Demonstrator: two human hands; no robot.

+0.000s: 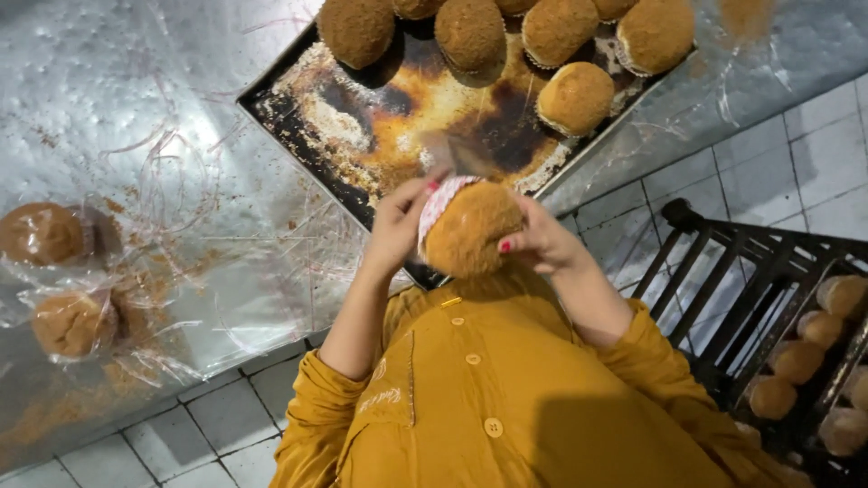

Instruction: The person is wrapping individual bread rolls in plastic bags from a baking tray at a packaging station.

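Head view, looking down past a mustard-yellow buttoned garment (488, 398).

Packages: two crumb-coated cakes sealed in clear plastic wrappers (54, 280) lie at 9 o'clock on the steel table (136, 108), one above the other, touching; loose clear film and brown crumbs spread around them. No label shape can be made out on these wrappers.

Dark, scorched baking tray (380, 117) at 12 o'clock, set diagonally; unwrapped crumb cakes (561, 54) sit along its upper edge in pale paper cups. Black rack (768, 298) at 4 o'clock holds more cakes on a lower shelf.

Held item: one round crumb-coated cake (470, 230) at frame centre, just over the near tray corner. Its pink-and-white paper cup faces 10 o'clock, domed crumb face toward 4 o'clock; body near-round, so the long axis is hard to call.

Left hand (398, 226): fingers curled closed around the cup side, thumb on top, gripping the cake.

Right hand (542, 239): fingers partly curled, thumb pressed on the crumb surface, holding the opposite side
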